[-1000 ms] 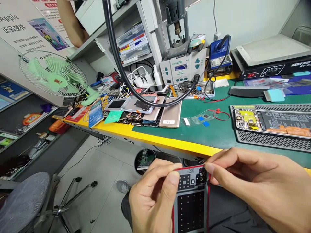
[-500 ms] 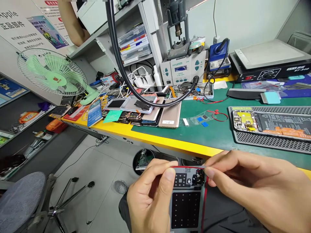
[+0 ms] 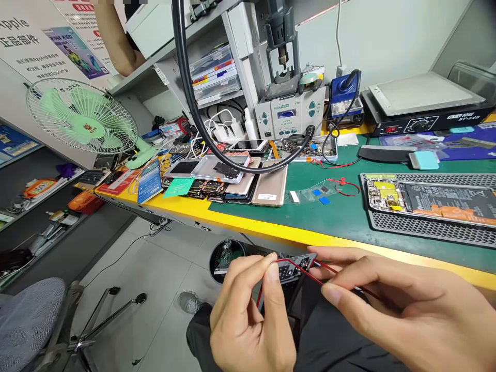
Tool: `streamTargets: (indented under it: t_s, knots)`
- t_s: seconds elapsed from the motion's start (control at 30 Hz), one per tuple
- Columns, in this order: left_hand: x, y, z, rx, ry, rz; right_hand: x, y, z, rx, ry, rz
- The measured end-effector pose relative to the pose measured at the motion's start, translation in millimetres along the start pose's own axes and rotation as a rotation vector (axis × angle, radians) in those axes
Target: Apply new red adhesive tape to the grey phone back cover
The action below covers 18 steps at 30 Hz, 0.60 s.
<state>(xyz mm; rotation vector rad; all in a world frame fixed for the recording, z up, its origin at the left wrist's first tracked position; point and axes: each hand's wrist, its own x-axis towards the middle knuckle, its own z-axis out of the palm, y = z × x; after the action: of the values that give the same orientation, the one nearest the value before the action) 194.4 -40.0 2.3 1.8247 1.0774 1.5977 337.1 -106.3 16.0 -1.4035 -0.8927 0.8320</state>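
Note:
Above my lap, my left hand point(image 3: 253, 310) pinches a thin red strip point(image 3: 306, 275) at the top edge of a grey panel point(image 3: 296, 269) with black parts. The panel is tilted, and my left fingers hide much of it. My right hand point(image 3: 387, 299) grips the other stretch of the red strip between thumb and fingers, its fingertips close to the panel's right corner. The strip stands partly away from the panel there. On the bench at the right, an opened phone point(image 3: 445, 201) with a battery lies on a perforated grey holder point(image 3: 418, 228).
A bench with a yellow edge point(image 3: 248, 223) runs beyond my hands. Stacked phones point(image 3: 271, 183), a rework station point(image 3: 289, 116) and a heating plate point(image 3: 426, 95) stand on it. A black cable point(image 3: 186, 93) loops above. Below are a bin point(image 3: 227, 258) and a chair point(image 3: 31, 320); another person's arm point(image 3: 116, 39) shows upper left.
The panel has tipped to a steeper angle, showing less of its face. My right hand has pulled the red strip away from its right edge and corner.

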Motion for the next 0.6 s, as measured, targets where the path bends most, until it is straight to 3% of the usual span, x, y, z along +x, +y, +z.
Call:
streamTargets:
  t_s: [0.17, 0.27, 0.37, 0.6]
  knots:
    - [-1, -6, -4.0, 0.09, -0.027, 0.138, -5, -1, -1, -0.001, -0.053, 0.083]
    - [4, -3, -8.6, 0.05, -0.03, 0.003, -5, -1, 0, 0.014, -0.057, 0.106]
    - [12, 0, -14.8, -0.018, -0.124, -0.175, -2, -2, -1, 0.084, -0.067, 0.145]
    - [17, -3, -21.0, -0.28, -0.233, -0.385, 8, -3, -1, 0.203, -0.077, 0.189]
